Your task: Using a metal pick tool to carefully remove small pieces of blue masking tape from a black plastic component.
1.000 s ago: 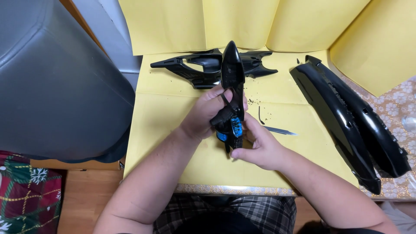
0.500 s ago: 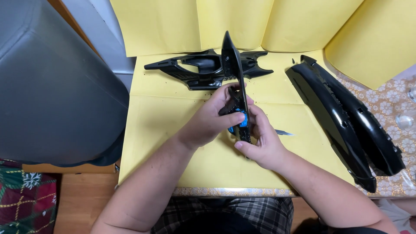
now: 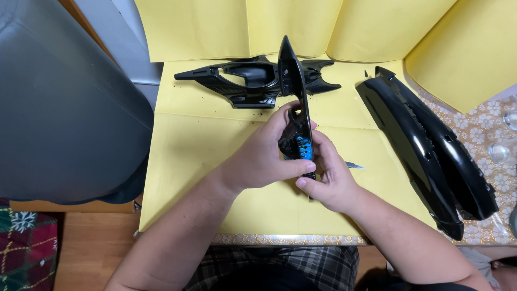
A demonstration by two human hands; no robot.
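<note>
A long, narrow black plastic panel (image 3: 290, 67) with a pointed tip stands on edge over the yellow paper. Both hands hold its lower part. My left hand (image 3: 264, 156) wraps it from the left, thumb and fingers curled round the edge. My right hand (image 3: 329, 178) grips it from the right and below. A small blue part (image 3: 303, 147) shows between the fingers, inside the panel.
A flat black frame-like panel (image 3: 242, 81) lies at the back on yellow paper (image 3: 183, 161). Two long glossy black panels (image 3: 425, 145) lie at the right. A small blade-like tool (image 3: 355, 165) lies beside my right hand. A big grey cushioned object (image 3: 59, 102) fills the left.
The held panel has been turned more upright and edge-on. Both hands shifted slightly right along with it and keep their grip.
</note>
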